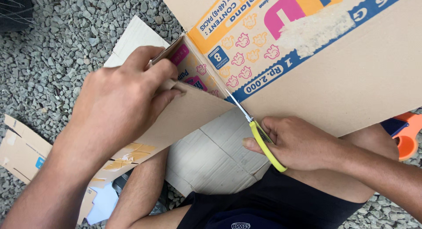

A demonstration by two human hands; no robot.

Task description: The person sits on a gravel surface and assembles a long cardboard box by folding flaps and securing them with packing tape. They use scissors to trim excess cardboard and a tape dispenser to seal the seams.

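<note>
Yellow-handled scissors [263,141]; tan carton [334,75], pink-blue-orange print; grey gravel [52,49].

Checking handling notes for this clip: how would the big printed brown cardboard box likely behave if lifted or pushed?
The big printed brown cardboard box probably feels light for its size, being thin board. Its cut flap, pinched by the left hand, likely flexes rather than staying stiff. On the grey gravel it would probably drag, not slide.

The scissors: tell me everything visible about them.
The scissors have yellow plastic handles and slim silvery blades. The right hand grips the handles, fingers through the loops. The blades point up and left, tip at the fold of the printed cardboard box, where a flap meets the side. Whether the blades are parted is hard to tell. The left hand holds the flap.
</note>
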